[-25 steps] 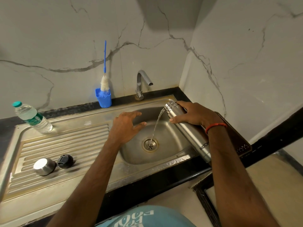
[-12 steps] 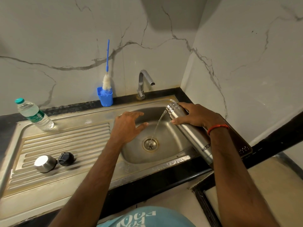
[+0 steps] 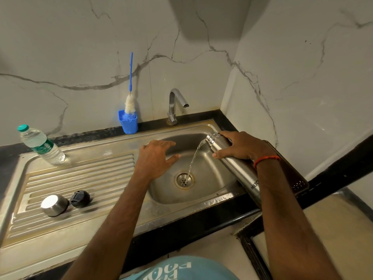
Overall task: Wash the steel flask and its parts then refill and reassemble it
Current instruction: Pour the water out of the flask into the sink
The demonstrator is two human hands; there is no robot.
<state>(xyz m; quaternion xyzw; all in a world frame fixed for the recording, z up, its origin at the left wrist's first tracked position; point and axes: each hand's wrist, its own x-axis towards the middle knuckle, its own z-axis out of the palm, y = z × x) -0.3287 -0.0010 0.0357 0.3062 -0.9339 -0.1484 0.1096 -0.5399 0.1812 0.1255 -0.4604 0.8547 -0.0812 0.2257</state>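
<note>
My right hand grips the flask, tipped over the sink's right edge, water running out; my left hand hovers empty. The cup and stopper wait unwashed-looking on the drainboard's front-left corner. Refilling and reassembly remain.

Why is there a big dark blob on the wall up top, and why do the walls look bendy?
Head view: the blob looks like a shadow on the wall, its source unseen; the wide lens bends straight edges; the steel cup glares white.
</note>
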